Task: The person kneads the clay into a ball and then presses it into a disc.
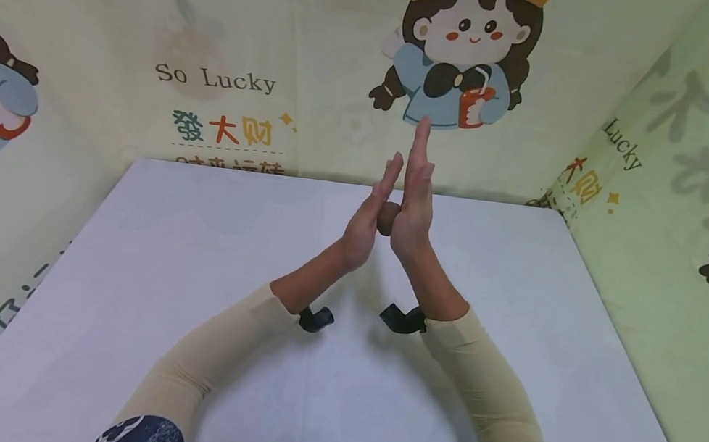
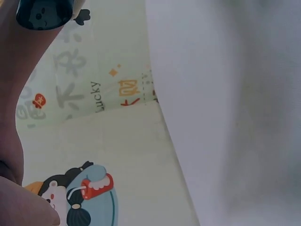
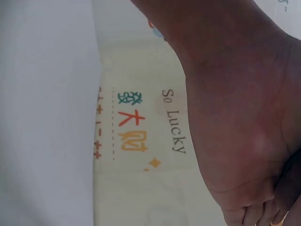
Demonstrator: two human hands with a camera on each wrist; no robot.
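A small brown ball (image 1: 387, 219) is held between two upright palms above the far part of the table. My left hand (image 1: 364, 222) presses it from the left with straight fingers pointing up. From the other side my right hand (image 1: 415, 210) presses with its palm, fingers also straight and reaching higher. In the right wrist view the palm (image 3: 240, 117) fills much of the picture, and the dark ball (image 3: 289, 183) shows at its edge. Only part of the left hand (image 2: 9, 113) appears along the left side of the left wrist view.
Below the hands lies a white table (image 1: 307, 405), its far edge meeting a pale printed cloth (image 1: 339, 66) with cartoon figures and lettering. Similar cloth hangs at both sides. Dark wrist mounts (image 1: 404, 319) stick inward from both sleeves.
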